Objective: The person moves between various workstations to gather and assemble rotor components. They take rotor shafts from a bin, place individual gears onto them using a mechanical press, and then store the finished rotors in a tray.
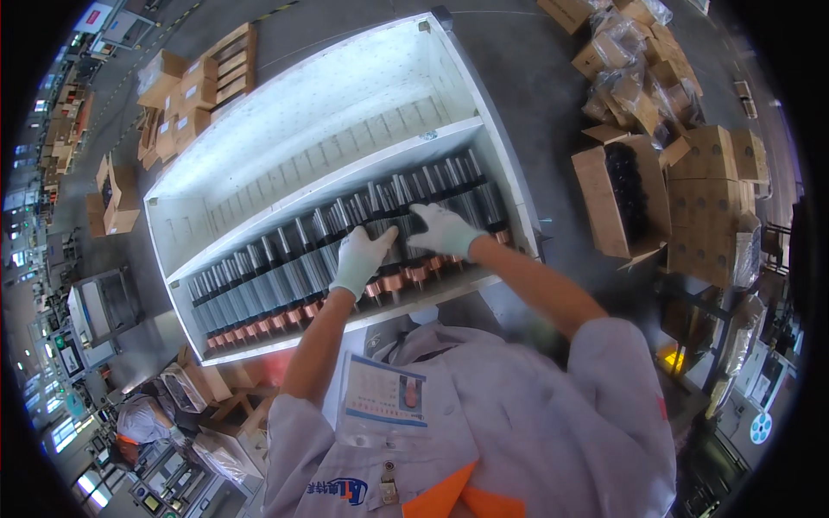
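Lower shelf (pixel 259 345) looks full of rotors (pixel 285 276). Shelf above it bare. Left hand (pixel 361 257) and right hand (pixel 442 229) lie flat, fingers spread, on rotors, gripping none.

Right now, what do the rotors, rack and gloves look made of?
Rotors: likely steel, grey shafts and dark cores; shiny orange ends look like copper. Rack: probably white-painted sheet metal, with thin flat walls and a slotted shelf. Gloves on the left hand and right hand: seemingly white knit fabric, matte.
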The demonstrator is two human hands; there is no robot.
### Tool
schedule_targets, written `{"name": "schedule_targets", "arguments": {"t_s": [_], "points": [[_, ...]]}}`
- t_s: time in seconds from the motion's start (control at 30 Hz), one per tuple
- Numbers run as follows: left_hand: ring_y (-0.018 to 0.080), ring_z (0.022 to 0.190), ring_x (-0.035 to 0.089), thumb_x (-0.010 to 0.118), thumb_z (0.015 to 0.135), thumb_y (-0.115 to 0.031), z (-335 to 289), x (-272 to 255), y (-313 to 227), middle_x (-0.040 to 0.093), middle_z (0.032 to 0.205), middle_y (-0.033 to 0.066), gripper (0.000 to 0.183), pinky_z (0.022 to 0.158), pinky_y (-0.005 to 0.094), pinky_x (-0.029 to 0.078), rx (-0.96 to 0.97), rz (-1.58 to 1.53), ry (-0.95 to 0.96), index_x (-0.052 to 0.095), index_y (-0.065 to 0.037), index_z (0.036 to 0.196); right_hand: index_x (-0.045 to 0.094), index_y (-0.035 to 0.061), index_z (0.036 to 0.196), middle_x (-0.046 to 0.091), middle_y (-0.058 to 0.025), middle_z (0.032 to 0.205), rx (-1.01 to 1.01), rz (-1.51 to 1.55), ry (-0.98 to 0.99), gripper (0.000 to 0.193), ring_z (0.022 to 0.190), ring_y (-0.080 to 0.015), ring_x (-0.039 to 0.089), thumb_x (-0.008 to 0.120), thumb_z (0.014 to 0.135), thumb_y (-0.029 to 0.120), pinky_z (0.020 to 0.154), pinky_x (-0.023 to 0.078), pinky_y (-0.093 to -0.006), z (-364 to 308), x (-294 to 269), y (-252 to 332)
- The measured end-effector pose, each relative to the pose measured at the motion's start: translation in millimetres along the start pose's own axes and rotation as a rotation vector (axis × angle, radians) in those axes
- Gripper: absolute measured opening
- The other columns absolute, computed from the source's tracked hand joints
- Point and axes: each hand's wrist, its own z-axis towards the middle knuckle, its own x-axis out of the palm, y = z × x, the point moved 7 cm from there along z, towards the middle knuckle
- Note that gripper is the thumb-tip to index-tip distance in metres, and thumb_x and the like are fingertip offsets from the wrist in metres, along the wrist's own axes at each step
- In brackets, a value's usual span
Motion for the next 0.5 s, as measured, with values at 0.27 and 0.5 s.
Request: {"name": "schedule_targets", "arguments": {"t_s": [0.27, 0.5], "points": [[0.0321, 0.110, 0.067, 0.065, 0.087, -0.058, -19, -7, -24, 0.071, 0.115, 0.0142, 0.061, 0.091, 0.0490, 0.049, 0.191, 0.701, 0.021, 0.063, -0.008, 0.121, 0.046, 0.0090, 0.143, 0.055, -0.0271, 0.136, 0.091, 0.061, -0.116, 0.063, 0.120, -0.0402, 0.060, 0.067, 0.088, 0.030, 0.103, 0.047, -0.0448, -5, 15, 16], [0.0402, 0.117, 0.055, 0.064, 0.085, -0.024, -19, 3, -32, 0.057, 0.124, 0.0175, 0.058, 0.094, 0.0536, 0.046, 0.745, 0.568, -0.215, 0.053, -0.019, 0.141, 0.039, 0.0092, 0.150, 0.053, -0.0297, 0.138, 0.176, 0.045, -0.185, 0.066, 0.120, -0.0415, 0.060, 0.063, 0.090, 0.025, 0.103, 0.047, -0.0457, -13, 19, 27]]}}
